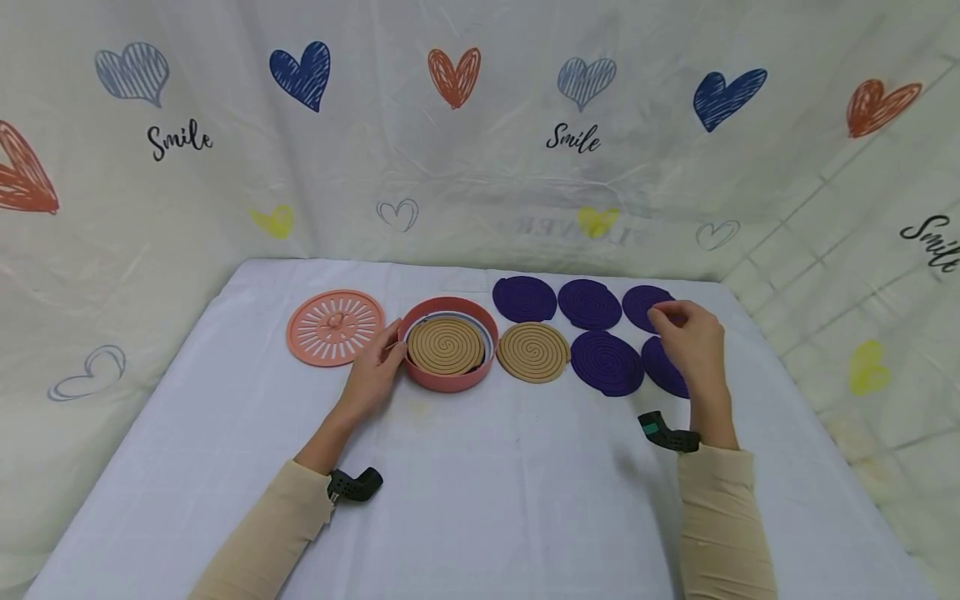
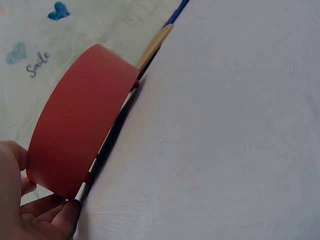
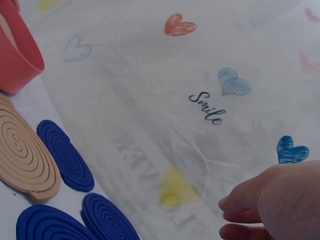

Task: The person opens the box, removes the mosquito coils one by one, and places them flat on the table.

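Note:
My left hand [image 1: 372, 367] grips the left side of a red round mosquito-coil holder [image 1: 444, 382]; in the left wrist view its thumb and fingers hold the holder's wall [image 2: 82, 120] at the lower end. A tan mosquito coil [image 1: 446, 344] lies inside the holder. Another tan coil [image 1: 533, 353] rests on the table just right of it. Over the right-hand purple coils hovers my right hand [image 1: 692, 340], fingers loosely bent. No object shows between its fingers [image 3: 242, 200] in the right wrist view. It partly hides a purple coil [image 1: 663, 367] beneath.
A coral slotted lid [image 1: 322, 352] lies left of the holder. More purple coils [image 1: 524, 299] lie in two rows on the right, among them a front one [image 1: 607, 363]. White cloth covers the table [image 1: 487, 492]; a heart-printed sheet [image 1: 480, 167] hangs behind.

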`<control>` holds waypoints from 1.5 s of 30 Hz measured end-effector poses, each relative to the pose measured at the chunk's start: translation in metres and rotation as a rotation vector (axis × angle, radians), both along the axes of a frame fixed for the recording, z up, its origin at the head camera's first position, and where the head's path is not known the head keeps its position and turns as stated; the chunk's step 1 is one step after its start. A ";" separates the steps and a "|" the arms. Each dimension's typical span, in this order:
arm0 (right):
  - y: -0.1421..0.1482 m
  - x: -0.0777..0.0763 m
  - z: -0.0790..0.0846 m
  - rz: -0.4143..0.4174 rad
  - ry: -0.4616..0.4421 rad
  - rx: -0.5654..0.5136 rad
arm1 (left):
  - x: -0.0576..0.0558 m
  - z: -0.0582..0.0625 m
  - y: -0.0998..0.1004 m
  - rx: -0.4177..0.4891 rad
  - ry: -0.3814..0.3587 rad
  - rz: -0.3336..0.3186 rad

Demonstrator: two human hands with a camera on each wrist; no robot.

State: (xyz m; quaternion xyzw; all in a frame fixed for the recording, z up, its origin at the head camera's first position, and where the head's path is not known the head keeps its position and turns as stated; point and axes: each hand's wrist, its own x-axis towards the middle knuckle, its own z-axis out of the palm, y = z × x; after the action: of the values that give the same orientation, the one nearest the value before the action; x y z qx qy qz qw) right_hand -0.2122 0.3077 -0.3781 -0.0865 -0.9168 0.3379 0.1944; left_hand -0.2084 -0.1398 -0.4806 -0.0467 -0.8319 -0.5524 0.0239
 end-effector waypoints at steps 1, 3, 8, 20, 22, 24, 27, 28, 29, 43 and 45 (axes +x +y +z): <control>-0.002 0.000 0.001 0.002 -0.002 0.001 | 0.000 0.000 0.000 0.003 0.002 0.000; -0.006 -0.001 0.002 0.010 -0.009 0.001 | 0.000 0.000 0.000 0.007 0.004 -0.001; -0.016 -0.003 0.004 0.036 -0.010 -0.028 | 0.000 -0.001 0.000 0.005 0.005 0.001; -0.042 -0.012 0.004 0.118 0.033 -0.032 | -0.001 -0.002 -0.002 0.008 0.004 -0.002; -0.047 -0.013 0.004 0.123 0.039 -0.027 | -0.001 -0.002 -0.002 0.010 0.005 -0.003; -0.053 -0.015 0.004 0.125 0.045 -0.032 | -0.001 -0.002 -0.001 0.008 0.003 -0.002; -0.059 -0.017 0.003 0.133 0.049 -0.033 | -0.001 -0.002 -0.001 0.007 0.000 0.001; -0.061 -0.018 0.003 0.140 0.046 -0.037 | -0.001 -0.002 -0.001 0.007 0.000 0.001; -0.062 -0.019 0.002 0.145 0.044 -0.042 | -0.001 -0.002 -0.001 0.007 -0.001 0.001; -0.091 -0.021 0.003 0.209 0.036 -0.115 | 0.000 0.000 0.000 0.001 0.000 0.000; -0.096 -0.021 0.005 0.222 0.029 -0.121 | 0.001 0.001 0.000 0.001 -0.001 0.002</control>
State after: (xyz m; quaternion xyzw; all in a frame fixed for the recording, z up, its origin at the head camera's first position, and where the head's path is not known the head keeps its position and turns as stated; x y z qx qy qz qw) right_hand -0.2330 0.2120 -0.3731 0.0090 -0.8958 0.4132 0.1633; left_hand -0.2075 -0.1396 -0.4800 -0.0457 -0.8316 -0.5530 0.0238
